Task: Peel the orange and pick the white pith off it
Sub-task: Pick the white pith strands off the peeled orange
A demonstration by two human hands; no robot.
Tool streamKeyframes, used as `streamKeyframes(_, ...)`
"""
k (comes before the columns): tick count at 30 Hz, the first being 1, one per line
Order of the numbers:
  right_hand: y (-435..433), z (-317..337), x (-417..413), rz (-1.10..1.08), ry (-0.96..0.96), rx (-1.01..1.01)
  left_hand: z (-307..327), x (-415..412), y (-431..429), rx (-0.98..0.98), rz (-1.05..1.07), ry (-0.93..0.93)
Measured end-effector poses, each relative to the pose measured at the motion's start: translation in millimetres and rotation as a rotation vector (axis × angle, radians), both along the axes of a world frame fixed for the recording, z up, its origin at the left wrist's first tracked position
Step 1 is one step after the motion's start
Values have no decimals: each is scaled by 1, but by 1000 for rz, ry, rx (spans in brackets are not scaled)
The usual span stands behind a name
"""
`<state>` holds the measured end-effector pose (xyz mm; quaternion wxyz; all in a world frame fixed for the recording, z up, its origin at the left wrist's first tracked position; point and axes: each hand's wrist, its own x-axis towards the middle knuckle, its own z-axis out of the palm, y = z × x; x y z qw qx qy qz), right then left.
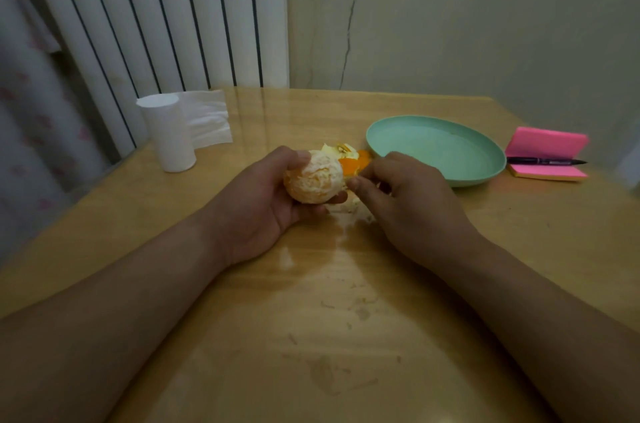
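Note:
The peeled orange (314,177), still coated in white pith, sits in my left hand (263,200), whose thumb and fingers curl around it just above the table. My right hand (398,195) is right beside the fruit on its right, fingers curled with thumb and fingertips pinched together at the orange's edge; what they pinch is too small to make out. Loose peel pieces (348,159), orange and pale yellow, lie on the table just behind both hands. White pith scraps (349,206) lie under my right fingers.
A mint green plate (485,176) stands to the right behind my right hand. A pink sticky-note pad (550,142) with a black pen (543,162) lies far right. A white tissue roll (169,135) stands at back left. The wooden table (329,318) bears smudges and crumbs.

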<state>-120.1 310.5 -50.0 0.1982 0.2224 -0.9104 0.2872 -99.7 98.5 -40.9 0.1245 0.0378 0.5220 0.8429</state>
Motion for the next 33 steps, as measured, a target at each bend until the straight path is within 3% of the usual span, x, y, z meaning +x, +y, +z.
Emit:
streamKeyframes(4, 0, 0, 1, 5, -59, -53, 0, 0, 0, -4, 2, -11)
streamKeyframes(8, -1, -1, 1, 3, -2, -55, 1, 0, 1, 8, 6, -8)
streamKeyframes(15, -7, 1, 10, 191, -62, -329, -1, 0, -1, -42, -19, 35)
streamKeyframes(20, -5, 1, 10, 158, 26, -221, -5, -2, -2, -41, -1, 69)
streamKeyframes(28, -4, 9, 12, 74, 285, 127, -7, -2, 4, -176, 128, 122)
streamKeyframes(33, -3, 4, 9, 70, 93, -75, -6, -2, 2, -109, 99, 101)
